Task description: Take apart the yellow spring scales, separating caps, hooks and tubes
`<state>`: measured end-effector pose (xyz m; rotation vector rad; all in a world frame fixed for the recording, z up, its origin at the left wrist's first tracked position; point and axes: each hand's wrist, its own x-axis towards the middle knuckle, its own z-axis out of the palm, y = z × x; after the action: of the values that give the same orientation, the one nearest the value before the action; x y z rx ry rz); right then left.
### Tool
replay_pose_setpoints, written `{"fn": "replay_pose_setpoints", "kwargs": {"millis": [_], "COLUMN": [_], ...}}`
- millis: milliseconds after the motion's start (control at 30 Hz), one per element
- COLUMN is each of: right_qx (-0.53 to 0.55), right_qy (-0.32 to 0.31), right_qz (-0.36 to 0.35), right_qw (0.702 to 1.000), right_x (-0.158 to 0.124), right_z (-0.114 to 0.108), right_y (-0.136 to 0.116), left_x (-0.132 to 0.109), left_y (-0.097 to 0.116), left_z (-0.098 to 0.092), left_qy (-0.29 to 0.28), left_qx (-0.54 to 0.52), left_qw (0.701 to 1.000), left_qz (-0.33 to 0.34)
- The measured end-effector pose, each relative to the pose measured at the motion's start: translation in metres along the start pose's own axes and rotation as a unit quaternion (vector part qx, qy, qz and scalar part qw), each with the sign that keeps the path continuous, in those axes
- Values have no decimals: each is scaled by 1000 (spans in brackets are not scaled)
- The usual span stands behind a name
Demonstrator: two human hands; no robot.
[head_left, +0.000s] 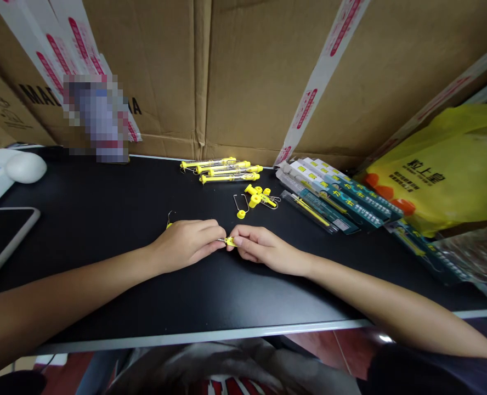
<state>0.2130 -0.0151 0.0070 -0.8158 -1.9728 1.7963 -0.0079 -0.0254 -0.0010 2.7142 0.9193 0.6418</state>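
Note:
My left hand [188,240] and my right hand [260,247] meet at the middle of the black table [103,219]. Both are closed on one small spring scale [228,241], a yellow piece with a metal spring between my fingertips. A yellow end and a wire hook [169,219] stick out behind my left hand. Beyond my hands lie several finished yellow tube scales [222,170] in a row. Loose yellow caps and wire hooks [256,198] lie just in front of them.
Packaged scales in clear and teal cards [334,197] fan out at the right, beside a yellow plastic bag [441,170]. Cardboard boxes [243,71] wall off the back. A phone [0,236] and a white device [21,166] sit at the left. The table's front edge [210,334] runs below my forearms.

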Motion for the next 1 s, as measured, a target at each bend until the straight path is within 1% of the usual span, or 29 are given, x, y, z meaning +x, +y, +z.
{"fn": "replay_pose_setpoints", "kwargs": {"millis": [133,333,467,533,567,600,633,667,700,733,767,800,833,867,1000], "right_qx": [35,51,84,76,45,-13,-96,-203,-319,-426,-511,-573,-618,-648,-717], "right_qy": [-21,-75,-83,-54,-20,30,91,159,222,271,298,307,304,292,242], "right_qz": [14,48,61,53,36,11,-19,-50,-72,-78,-74,-64,-54,-48,-51], "right_qw": [999,995,991,994,998,999,991,965,919,860,803,757,723,702,651], "right_x": [2,2,1,0,-1,-1,-2,-2,-3,-3,-3,-2,-2,-1,0], "right_z": [-4,-11,-13,-16,-18,-21,-25,-29,-33,-38,-41,-44,-46,-47,-47], "right_y": [-2,-6,-5,-5,-5,-6,-6,-7,-8,-8,-8,-8,-7,-6,-2], "left_x": [-1,-2,-2,-2,-2,-3,-3,-4,-4,-4,-4,-4,-4,-4,-5], "left_y": [-1,-4,-3,-3,-3,-3,-3,-3,-3,-3,-3,-3,-3,-3,-1], "left_z": [2,5,5,4,3,2,2,1,0,0,-1,-1,-1,-1,-2], "left_qy": [3,30,53,72,78,79,79,77,77,80,83,83,82,78,68], "left_qx": [1,16,25,23,24,25,28,32,36,39,38,35,30,24,16], "left_qw": [1000,999,998,997,997,996,996,996,996,996,996,996,996,996,997], "left_qz": [6,19,6,-4,-7,-10,-12,-14,-16,-19,-21,-23,-26,-29,-44]}}
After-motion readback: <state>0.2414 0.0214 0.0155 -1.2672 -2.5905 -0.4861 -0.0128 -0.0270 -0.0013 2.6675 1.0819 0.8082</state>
